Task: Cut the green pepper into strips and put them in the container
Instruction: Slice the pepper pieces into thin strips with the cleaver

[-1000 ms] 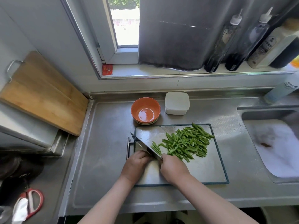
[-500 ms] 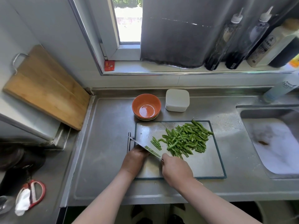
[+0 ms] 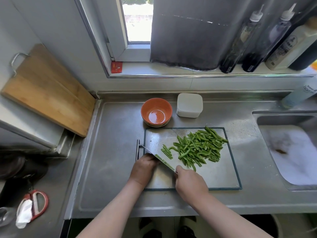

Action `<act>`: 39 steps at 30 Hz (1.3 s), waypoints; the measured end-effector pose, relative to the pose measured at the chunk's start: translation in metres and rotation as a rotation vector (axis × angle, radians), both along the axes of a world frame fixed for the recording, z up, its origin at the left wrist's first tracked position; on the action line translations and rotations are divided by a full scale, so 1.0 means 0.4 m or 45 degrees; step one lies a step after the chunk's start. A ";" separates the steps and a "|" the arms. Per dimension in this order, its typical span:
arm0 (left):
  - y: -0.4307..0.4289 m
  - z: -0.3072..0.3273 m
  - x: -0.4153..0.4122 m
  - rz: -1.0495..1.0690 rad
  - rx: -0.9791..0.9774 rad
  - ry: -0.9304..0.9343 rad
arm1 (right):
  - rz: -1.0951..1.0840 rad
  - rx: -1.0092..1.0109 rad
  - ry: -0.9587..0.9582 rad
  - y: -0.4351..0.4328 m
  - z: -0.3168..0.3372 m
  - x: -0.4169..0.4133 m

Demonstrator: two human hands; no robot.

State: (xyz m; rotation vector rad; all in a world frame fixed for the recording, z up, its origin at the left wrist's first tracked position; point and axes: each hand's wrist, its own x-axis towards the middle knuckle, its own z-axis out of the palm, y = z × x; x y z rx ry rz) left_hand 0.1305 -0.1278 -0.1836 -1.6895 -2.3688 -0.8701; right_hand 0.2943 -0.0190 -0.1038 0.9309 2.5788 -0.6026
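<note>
A pile of green pepper strips [image 3: 199, 148] lies on the steel cutting board [image 3: 219, 176], with a few separate strips [image 3: 166, 151] just left of it. My right hand [image 3: 190, 182] grips the handle of a knife [image 3: 159, 158], whose blade slants across the board's left part. My left hand [image 3: 143, 169] sits behind the blade with fingers curled down against its flat side. The pepper piece under them is hidden. An orange bowl [image 3: 156, 112] and a white lidded container [image 3: 189, 105] stand beyond the board.
A sink [image 3: 291, 152] full of foam lies to the right. A wooden board [image 3: 46, 90] leans on the left wall. Bottles [image 3: 240, 43] line the window sill. Red scissors [image 3: 36, 203] lie at the lower left.
The knife and both hands have edged a little left, away from the pile. A few cut strips now lie apart to the right of the blade.
</note>
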 end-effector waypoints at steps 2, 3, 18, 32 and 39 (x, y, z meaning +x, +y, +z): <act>-0.001 -0.008 -0.003 0.008 -0.025 -0.062 | -0.021 -0.040 -0.010 0.007 -0.005 -0.016; -0.003 -0.012 -0.004 0.007 -0.033 -0.096 | -0.040 -0.071 -0.019 0.011 -0.008 -0.029; -0.013 -0.020 0.005 -0.009 0.000 -0.151 | -0.101 -0.164 0.013 0.030 -0.022 -0.082; -0.003 -0.013 0.015 0.043 -0.068 -0.270 | -0.189 -0.092 0.061 0.086 -0.009 -0.036; 0.035 -0.018 -0.001 -0.003 -0.079 -0.184 | -0.054 -0.053 0.096 0.037 0.001 -0.017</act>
